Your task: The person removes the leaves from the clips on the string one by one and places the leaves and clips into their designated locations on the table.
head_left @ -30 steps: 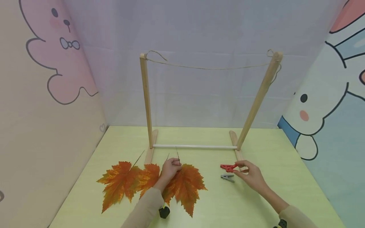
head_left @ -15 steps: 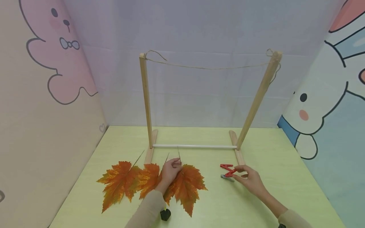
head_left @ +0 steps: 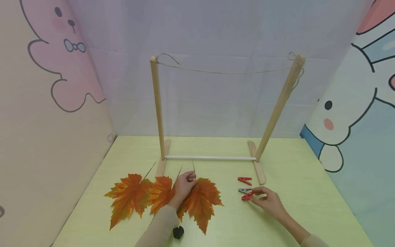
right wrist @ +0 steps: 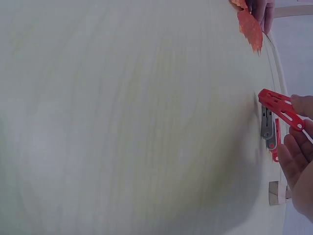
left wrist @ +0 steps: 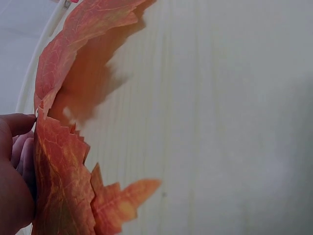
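Observation:
My left hand (head_left: 184, 185) pinches the stem of the right orange maple leaf (head_left: 204, 200); in the left wrist view thumb and fingers meet at the leaf's edge. Two similar leaves lie to its left, a middle leaf (head_left: 161, 192), partly behind the hand, and a left leaf (head_left: 128, 197). On the right, my right hand (head_left: 269, 202) holds a red clothespin (head_left: 247, 196) by its handle end between thumb and fingers. Just beyond it lie a grey clothespin (head_left: 243, 190) and another red clothespin (head_left: 243, 179), partly covered in the right wrist view by the held clothespin (right wrist: 281, 105).
Behind the hands stands a wooden frame with a left post (head_left: 158, 109), a right post (head_left: 280, 109) and a white rod (head_left: 210, 157) low between them. A slack string (head_left: 225, 73) joins the post tops. Patterned walls flank the yellow table (head_left: 228, 223).
My right hand has brought the held red clothespin nearer to me, from beside the other red one, past the grey one, to its near side. My left hand stays on the leaf stem, almost still.

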A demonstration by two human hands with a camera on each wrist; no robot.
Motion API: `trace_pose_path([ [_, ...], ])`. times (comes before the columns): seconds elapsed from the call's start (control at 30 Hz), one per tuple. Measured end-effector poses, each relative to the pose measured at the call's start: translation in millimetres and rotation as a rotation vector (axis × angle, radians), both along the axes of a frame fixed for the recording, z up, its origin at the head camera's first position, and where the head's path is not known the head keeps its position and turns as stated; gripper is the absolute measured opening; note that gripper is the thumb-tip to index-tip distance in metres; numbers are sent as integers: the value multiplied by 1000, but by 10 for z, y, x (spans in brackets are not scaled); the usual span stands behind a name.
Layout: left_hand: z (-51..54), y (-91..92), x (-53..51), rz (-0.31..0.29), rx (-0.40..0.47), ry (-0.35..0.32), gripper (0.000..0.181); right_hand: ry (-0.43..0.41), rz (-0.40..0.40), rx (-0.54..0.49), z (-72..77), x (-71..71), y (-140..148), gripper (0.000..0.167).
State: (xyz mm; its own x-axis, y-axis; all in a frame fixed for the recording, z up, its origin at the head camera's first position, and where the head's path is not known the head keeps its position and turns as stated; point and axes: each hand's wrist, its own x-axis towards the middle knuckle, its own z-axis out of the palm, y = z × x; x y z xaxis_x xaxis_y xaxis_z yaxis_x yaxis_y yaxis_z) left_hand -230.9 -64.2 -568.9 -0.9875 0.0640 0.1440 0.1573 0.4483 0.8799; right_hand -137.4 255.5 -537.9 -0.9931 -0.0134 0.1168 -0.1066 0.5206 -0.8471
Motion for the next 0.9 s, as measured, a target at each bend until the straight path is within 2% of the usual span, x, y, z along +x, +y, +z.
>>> trace_pose_path([
  [0.07, 2, -1, 2, 4, -4, -1, 33, -34, -10, -24, -35, 23, 3, 29],
  [0.23, -10, -1, 5, 10, -28, 24, 31, -42, -16, -8, -107, 72, -5, 27],
  [0.37, -47, -3, 9, 12, -97, 89, 30, -6, -39, 83, -148, 102, -10, 25],
  [0.5, -80, -8, 0, 27, -139, 132, 31, 39, -64, 225, -171, 100, -14, 27],
  [0.7, -77, -5, -11, 23, -124, 96, 32, 71, -56, 386, -206, 72, -10, 29],
  [0.9, -51, 11, 1, 23, -124, 97, 31, 72, -44, 430, -180, 59, -9, 30],
])
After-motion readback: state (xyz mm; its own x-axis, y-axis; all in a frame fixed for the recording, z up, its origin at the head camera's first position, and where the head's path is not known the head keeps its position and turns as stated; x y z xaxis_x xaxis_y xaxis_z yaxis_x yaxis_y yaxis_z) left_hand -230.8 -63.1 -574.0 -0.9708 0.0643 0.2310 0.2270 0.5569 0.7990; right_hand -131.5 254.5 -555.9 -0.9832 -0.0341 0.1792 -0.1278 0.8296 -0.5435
